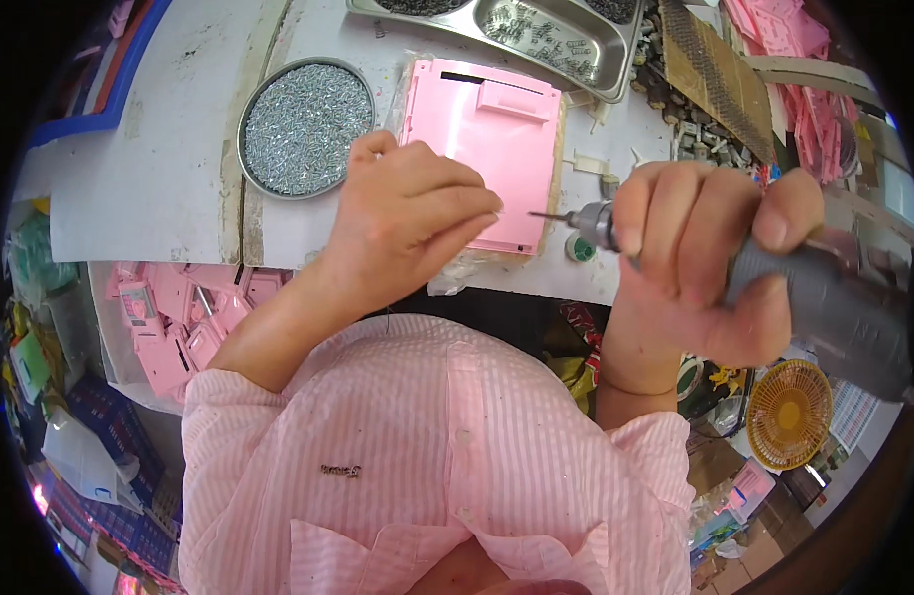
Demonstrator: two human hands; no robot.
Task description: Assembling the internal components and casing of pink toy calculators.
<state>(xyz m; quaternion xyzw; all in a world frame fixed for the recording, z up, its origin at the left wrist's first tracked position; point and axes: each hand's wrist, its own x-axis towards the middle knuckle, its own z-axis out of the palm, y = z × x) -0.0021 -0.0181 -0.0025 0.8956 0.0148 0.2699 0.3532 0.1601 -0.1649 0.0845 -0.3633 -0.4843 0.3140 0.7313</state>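
Observation:
My right hand [690,238] is wrapped round a grey electric screwdriver [824,307], held nearly level with its thin bit pointing left. Thumb and fingertips of my left hand [402,213] are pinched together close to the bit's tip; whatever sits between them is too small to make out. Beneath and beyond that hand, a pink plastic casing [457,149] with a dark slot and a raised block lies on the table. Left of it stands a round metal dish [243,149] full of small silvery screws [308,124].
A compartmented metal tray [609,91] with springs and dark small parts stands at the back. Pink parts [794,109] pile up at the far right, beside a brown board [710,74]. Below the table's left edge, a bin holds pink casings [169,362]. A yellow basket [789,415] sits lower right.

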